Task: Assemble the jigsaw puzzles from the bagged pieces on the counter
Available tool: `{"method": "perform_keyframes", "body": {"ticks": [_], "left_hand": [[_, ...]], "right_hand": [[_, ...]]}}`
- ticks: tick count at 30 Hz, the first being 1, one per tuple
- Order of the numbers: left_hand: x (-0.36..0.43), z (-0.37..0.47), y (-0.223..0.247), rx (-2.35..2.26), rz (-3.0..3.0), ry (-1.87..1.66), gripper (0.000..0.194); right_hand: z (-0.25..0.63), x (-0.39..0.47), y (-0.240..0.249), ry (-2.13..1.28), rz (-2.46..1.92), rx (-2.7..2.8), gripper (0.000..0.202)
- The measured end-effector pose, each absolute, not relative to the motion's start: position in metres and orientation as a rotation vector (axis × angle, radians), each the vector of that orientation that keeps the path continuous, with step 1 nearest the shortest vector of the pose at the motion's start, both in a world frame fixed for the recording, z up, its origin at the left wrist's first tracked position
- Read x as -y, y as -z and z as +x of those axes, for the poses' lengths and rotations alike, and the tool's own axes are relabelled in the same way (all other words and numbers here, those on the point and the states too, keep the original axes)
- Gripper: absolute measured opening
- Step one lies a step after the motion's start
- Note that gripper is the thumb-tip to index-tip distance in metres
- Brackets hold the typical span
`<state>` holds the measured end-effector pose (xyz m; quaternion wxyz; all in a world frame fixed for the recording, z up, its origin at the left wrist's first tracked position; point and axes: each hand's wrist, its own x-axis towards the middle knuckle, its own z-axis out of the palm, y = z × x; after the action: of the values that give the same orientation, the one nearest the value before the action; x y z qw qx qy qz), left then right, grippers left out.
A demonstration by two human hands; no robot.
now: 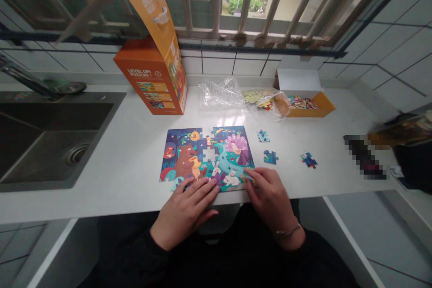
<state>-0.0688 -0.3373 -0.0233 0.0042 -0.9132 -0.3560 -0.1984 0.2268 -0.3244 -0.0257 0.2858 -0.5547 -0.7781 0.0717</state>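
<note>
A jigsaw puzzle point(185, 159) with a bear, rabbits and a peacock lies mostly joined on the white counter. Its upper middle has a gap, and another opening shows at the lower left edge. My left hand point(191, 204) rests with outstretched fingers on the puzzle's bottom edge, covering part of it. At the lower right corner, my right hand point(270, 193) pinches a puzzle piece point(250, 175), its far part hidden by the fingers. Three loose pieces lie to the right: a light blue one point(263, 136), a green-blue one point(270, 157) and a dark blue one point(308, 159).
An orange puzzle box point(151, 81) stands open-lidded behind the puzzle. Beside it are crumpled clear plastic point(221, 93), a bag of pieces point(259, 99) and an orange tray point(324, 105) holding more pieces. A sink point(97, 121) is at left; a blurred dark object point(364, 156) lies right.
</note>
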Motion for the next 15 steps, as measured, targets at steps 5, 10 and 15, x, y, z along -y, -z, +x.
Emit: {"method": "perform_keyframes", "body": {"ticks": [5, 10, 15], "left_hand": [[0.335, -0.068, 0.024, 1.094, -2.848, 0.618, 0.047], [0.334, -0.068, 0.023, 1.1, -2.864, 0.612, 0.045], [0.335, -0.067, 0.024, 1.124, -2.866, 0.607, 0.042]], "right_hand": [[0.315, 0.302, 0.033, 0.172, -2.01, 1.796, 0.051], [0.367, 0.295, 0.04, 0.219, -2.236, 1.642, 0.059], [0.372, 0.294, 0.041, 0.145, -2.208, 1.623, 0.054]]}}
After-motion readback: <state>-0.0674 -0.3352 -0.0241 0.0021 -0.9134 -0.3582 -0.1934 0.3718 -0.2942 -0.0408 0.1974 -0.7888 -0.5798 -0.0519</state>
